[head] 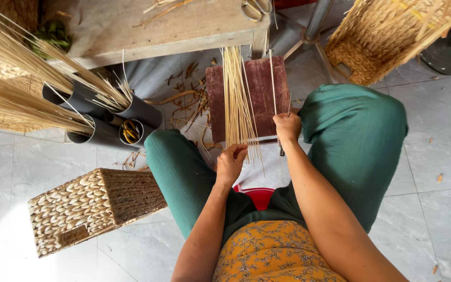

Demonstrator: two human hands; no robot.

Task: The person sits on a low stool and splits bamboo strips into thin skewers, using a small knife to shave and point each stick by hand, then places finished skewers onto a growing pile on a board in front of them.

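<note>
Your left hand (pixel 230 163) clenches the reed bundle (pixel 237 99), its axis running to 12 o'clock; your right hand (pixel 287 127) pinches one reed (pixel 272 78).

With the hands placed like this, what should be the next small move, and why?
Probably the right hand lays its single stick beside the bundle on the board. The left hand pins the bundle's near ends, and that stick lies apart.
</note>
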